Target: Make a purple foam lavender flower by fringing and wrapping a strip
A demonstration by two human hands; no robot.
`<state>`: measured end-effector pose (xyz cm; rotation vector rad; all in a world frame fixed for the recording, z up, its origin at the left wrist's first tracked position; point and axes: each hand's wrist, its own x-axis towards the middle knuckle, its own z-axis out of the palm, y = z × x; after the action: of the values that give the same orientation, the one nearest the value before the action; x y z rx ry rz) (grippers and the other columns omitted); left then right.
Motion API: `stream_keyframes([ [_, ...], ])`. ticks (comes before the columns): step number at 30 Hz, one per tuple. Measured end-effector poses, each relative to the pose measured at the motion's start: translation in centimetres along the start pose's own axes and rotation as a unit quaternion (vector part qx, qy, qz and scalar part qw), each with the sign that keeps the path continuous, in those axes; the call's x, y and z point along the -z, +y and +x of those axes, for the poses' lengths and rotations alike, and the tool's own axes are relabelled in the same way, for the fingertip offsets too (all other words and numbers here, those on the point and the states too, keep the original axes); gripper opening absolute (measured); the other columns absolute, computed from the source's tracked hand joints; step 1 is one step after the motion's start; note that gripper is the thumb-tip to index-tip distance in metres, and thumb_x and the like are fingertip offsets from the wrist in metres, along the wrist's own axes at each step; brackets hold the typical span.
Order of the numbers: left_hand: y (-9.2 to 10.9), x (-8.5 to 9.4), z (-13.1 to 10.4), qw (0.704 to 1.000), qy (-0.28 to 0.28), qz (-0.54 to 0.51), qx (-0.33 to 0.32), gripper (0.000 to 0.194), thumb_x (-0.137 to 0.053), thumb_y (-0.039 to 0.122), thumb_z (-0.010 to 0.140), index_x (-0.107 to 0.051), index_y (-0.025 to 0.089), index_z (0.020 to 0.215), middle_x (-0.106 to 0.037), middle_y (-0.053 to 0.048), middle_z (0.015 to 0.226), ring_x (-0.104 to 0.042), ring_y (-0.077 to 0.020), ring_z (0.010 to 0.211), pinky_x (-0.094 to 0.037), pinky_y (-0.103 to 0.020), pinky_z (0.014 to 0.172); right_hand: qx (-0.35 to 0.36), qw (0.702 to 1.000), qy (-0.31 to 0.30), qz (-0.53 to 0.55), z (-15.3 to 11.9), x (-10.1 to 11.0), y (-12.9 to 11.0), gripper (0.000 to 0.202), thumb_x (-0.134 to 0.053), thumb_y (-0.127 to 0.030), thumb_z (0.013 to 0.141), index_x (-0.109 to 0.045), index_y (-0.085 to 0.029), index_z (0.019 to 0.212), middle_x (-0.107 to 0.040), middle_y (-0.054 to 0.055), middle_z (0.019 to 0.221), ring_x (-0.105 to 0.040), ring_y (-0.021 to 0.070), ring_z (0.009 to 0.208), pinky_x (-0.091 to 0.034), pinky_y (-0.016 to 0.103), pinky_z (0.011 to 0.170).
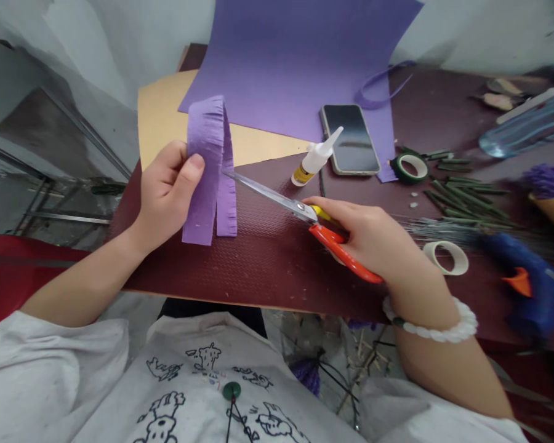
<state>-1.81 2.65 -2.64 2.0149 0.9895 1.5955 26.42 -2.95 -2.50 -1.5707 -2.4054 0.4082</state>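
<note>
A purple paper strip (202, 178) hangs folded over in a loop, with short fringe cuts along its right edge. My left hand (168, 181) pinches it between thumb and fingers on its left side. In my right hand (373, 231) is a pair of scissors (277, 197) with red and yellow handles. Their blades look closed or nearly so, and the tip points left at the strip's cut edge. Whether the tip touches the paper I cannot tell.
Behind lie a large purple sheet (300, 61), a tan sheet (161, 111), a phone (351, 138) and a glue bottle (311, 163). To the right are green tape (410, 167), several green stems (471, 197), a white tape roll (447, 257), a blue glue gun (530, 283) and a clear bottle (526, 123).
</note>
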Motion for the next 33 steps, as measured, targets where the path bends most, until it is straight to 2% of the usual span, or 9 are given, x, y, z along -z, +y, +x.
stream_keyframes([
  [8,0.07,-0.28,0.03,1.000,0.001,0.015,-0.018,0.037,-0.053,0.050,0.089,-0.044,0.022,0.067,-0.034,0.003,0.059,-0.032,-0.0093,0.050,-0.026,-0.026,0.046,0.004,1.000,0.003,-0.005,0.05,0.02,-0.01,0.041,-0.048,-0.031,0.086,-0.057,-0.020,0.125,-0.071,0.008,0.110,-0.068,0.0238,0.088,-0.051,0.034,0.076],
  [14,-0.07,-0.27,-0.04,1.000,0.006,0.025,0.005,0.038,-0.054,0.054,0.087,-0.047,0.023,0.068,-0.037,0.003,0.059,-0.035,-0.0106,0.051,-0.030,-0.027,0.049,0.014,0.998,-0.002,-0.067,-0.27,0.18,-0.16,0.048,-0.043,-0.031,0.088,-0.048,-0.017,0.134,-0.065,0.012,0.122,-0.064,0.0280,0.105,-0.052,0.039,0.080],
  [18,-0.32,-0.30,-0.19,1.000,0.004,0.015,-0.002,0.035,-0.053,0.052,0.088,-0.050,0.022,0.070,-0.039,0.002,0.060,-0.040,-0.0113,0.053,-0.033,-0.027,0.051,0.028,0.998,-0.009,-0.058,-0.29,0.19,-0.18,0.049,-0.042,-0.033,0.090,-0.044,-0.018,0.136,-0.061,0.013,0.129,-0.061,0.0272,0.112,-0.051,0.039,0.084],
  [24,-0.31,-0.33,-0.40,0.999,-0.010,0.029,-0.026,0.035,-0.052,0.049,0.090,-0.050,0.021,0.070,-0.039,0.003,0.059,-0.040,-0.0099,0.050,-0.037,-0.025,0.049,0.006,0.998,-0.025,-0.056,-0.11,0.11,-0.43,0.047,-0.043,-0.036,0.089,-0.046,-0.019,0.133,-0.063,0.011,0.126,-0.064,0.0286,0.105,-0.052,0.039,0.080],
  [28,-0.02,-0.22,-0.42,0.996,-0.042,0.062,-0.051,0.031,-0.047,0.044,0.094,-0.050,0.020,0.075,-0.041,0.003,0.061,-0.040,-0.0084,0.050,-0.036,-0.023,0.046,-0.002,0.998,-0.033,-0.047,-0.07,0.28,-0.55,0.047,-0.044,-0.037,0.089,-0.048,-0.019,0.132,-0.065,0.010,0.123,-0.066,0.0288,0.102,-0.051,0.039,0.079],
  [33,0.03,-0.19,-0.49,0.995,-0.058,0.071,-0.035,0.032,-0.046,0.046,0.093,-0.048,0.020,0.075,-0.042,0.002,0.062,-0.042,-0.0090,0.052,-0.038,-0.022,0.047,-0.008,0.999,-0.041,-0.030,-0.02,0.42,-0.46,0.045,-0.044,-0.035,0.088,-0.049,-0.019,0.130,-0.066,0.010,0.120,-0.067,0.0278,0.098,-0.050,0.038,0.079],
])
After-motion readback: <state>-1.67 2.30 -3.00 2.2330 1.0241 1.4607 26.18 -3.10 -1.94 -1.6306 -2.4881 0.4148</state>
